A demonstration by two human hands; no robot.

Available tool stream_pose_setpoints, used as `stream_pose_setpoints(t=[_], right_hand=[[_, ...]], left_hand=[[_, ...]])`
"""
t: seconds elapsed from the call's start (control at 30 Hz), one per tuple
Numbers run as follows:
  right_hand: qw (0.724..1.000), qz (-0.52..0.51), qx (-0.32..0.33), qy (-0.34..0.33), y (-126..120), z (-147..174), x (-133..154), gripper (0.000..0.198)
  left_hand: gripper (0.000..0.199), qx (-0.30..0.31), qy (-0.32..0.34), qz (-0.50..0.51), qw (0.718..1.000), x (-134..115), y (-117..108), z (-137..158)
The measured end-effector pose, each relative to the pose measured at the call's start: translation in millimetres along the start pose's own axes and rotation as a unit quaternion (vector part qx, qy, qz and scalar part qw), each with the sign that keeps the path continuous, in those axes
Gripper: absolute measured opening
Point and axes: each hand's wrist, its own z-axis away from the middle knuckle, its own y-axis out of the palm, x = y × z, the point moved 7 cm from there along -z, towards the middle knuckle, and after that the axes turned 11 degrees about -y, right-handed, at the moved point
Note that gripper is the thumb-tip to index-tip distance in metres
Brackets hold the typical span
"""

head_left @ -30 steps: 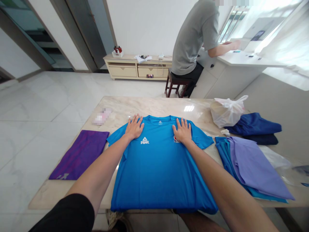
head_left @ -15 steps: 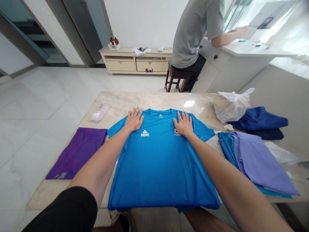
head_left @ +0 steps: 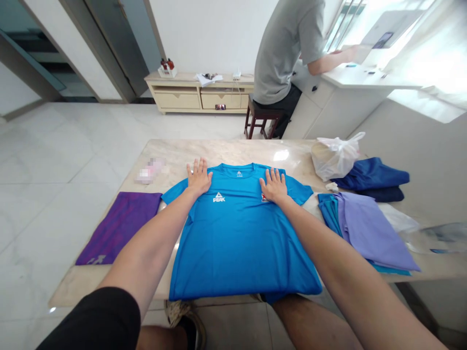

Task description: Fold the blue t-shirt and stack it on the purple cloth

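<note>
Left hand and right hand lie spread flat on the upper front of a smooth blue T-shirt, laid front-up on the glossy, marbled worktop. Folded purple cloth lies to its left; lilac cloth and a crinkled plastic bag, right.

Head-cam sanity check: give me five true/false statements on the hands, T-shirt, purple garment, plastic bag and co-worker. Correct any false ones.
1. The left hand and right hand both lie on the blue PEAK T-shirt. True.
2. The folded purple garment lies to the right of the T-shirt. False: it lies to the left.
3. The white plastic bag sits farther from the wearer than the lavender fabric. True.
4. The right hand covers the PEAK logo. False: the logo is uncovered.
5. The co-worker is sitting on a dark stool. True.
</note>
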Motion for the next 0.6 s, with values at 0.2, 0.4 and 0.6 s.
stream_pose_setpoints(t=[0.2, 0.4, 0.6], right_hand=[[0.998, 0.006, -0.033, -0.054, -38.4, 79.4, -16.2, 0.076], [0.992, -0.035, -0.056, -0.109, -28.2, 218.0, -49.4, 0.074], [0.991, -0.080, -0.035, -0.103, 1.5, 333.2, -49.6, 0.061]], left_hand=[[0.075, -0.015, 0.166, 0.006, 0.986, 8.3, -5.0, 160.5], [0.075, 0.101, 0.178, -0.043, 0.978, 47.1, 10.2, 287.2], [0.070, 0.111, 0.120, -0.154, 0.974, 43.2, -35.5, 333.6]])
